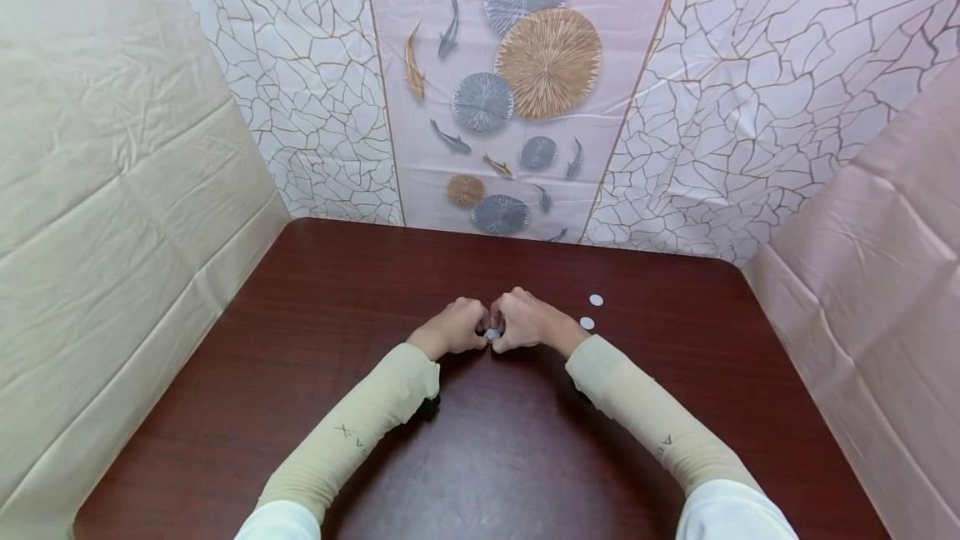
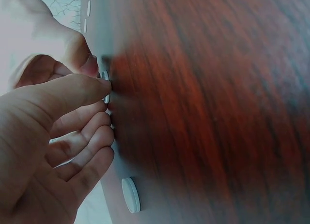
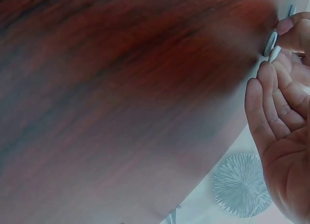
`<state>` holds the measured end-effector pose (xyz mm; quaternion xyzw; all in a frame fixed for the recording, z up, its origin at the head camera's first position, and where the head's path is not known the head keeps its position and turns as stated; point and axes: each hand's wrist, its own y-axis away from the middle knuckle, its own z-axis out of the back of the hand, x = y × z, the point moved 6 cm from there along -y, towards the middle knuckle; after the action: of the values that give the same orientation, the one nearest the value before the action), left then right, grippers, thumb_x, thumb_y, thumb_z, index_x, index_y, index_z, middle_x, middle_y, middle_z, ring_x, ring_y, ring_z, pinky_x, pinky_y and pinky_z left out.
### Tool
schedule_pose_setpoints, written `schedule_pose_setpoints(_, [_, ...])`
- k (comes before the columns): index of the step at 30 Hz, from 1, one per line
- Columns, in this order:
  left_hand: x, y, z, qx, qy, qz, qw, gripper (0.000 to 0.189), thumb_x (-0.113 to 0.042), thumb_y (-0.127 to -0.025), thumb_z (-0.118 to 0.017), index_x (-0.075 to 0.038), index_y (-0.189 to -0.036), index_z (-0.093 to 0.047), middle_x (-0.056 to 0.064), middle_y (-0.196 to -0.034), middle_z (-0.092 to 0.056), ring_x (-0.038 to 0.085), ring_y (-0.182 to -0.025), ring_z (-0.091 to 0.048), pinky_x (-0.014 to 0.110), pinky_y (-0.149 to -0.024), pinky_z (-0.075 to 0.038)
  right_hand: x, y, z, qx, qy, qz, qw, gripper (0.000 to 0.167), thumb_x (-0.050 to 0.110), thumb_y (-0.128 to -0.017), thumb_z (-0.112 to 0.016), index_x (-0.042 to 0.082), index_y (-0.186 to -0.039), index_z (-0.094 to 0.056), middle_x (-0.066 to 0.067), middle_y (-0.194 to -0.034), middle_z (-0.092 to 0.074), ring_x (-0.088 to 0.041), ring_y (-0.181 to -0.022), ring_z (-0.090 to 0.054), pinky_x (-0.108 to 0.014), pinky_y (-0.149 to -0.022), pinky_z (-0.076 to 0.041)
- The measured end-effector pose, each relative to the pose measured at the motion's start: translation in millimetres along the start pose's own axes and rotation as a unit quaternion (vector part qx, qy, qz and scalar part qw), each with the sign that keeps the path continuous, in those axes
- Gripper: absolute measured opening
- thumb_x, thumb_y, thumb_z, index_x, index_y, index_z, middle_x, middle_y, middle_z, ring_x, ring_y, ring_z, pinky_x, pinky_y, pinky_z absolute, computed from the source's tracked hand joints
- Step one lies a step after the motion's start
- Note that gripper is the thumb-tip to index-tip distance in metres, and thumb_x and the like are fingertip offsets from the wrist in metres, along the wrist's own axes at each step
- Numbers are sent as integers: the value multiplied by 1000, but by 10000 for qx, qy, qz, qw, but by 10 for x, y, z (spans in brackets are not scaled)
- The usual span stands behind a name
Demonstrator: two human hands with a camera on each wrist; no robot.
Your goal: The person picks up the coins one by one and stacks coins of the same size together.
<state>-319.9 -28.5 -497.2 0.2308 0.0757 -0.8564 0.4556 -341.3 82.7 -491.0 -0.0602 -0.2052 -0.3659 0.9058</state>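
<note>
Both hands meet fingertip to fingertip over the middle of the table, around a small white disc [image 1: 492, 334]. My left hand [image 1: 459, 327] pinches a disc [image 2: 107, 97] at its edge between thumb and fingers, low over the wood. From the other side my right hand [image 1: 525, 321] pinches at the same spot. In the right wrist view two thin discs show there: a tilted one [image 3: 275, 53] at the right fingers [image 3: 264, 103], and another [image 3: 270, 44] just behind. Fingers partly cover both discs. A loose thick white disc [image 2: 131, 195] lies near the left hand.
Two more flat white discs [image 1: 596, 300] lie on the dark reddish wood table [image 1: 480, 457], beyond the right wrist. A patterned cloth [image 1: 315, 90] hangs behind the table's far edge, with plain cloth at both sides.
</note>
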Motion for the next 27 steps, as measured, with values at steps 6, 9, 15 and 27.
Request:
schedule_pose_setpoints(6, [3,6,4,5,43,-4,10000,2,-8,-95,-74,-8,-95,-77,0,-88,-67,13,-77,-54,28,-74,-46,-15,0,-16,10,-136,9,9999,14,19,-77,-86,13,-85,-76,9,-75,-75,2,-67,-67,-19,-64,-56])
schedule_pose_setpoints(9, [7,7,6,-1,60,-2,10000,2,-8,-94,-75,-9,-93,-76,-1,-87,-67,13,-77,-53,28,-73,-45,-9,-2,-15,15,-171,11,9999,14,19,-78,-87,12,-86,-77,8,-76,-75,2,-67,-67,-18,-64,-56])
schedule_pose_setpoints(15, [12,20,3,16,143,128,9998,4,-9,-95,-77,-8,-99,-76,1,-94,-69,13,-82,-59,31,-78,-51,8,8,-9,14,-210,13,9998,14,18,-79,-87,11,-86,-77,7,-77,-75,2,-69,-67,-18,-65,-56])
schedule_pose_setpoints(27, [23,37,1,32,211,153,9997,7,-11,-97,-76,-8,-103,-75,3,-101,-70,15,-90,-64,33,-84,-55,-26,28,2,191,-418,-134,9989,13,13,-82,-86,10,-91,-78,4,-84,-77,-1,-76,-70,-19,-70,-59])
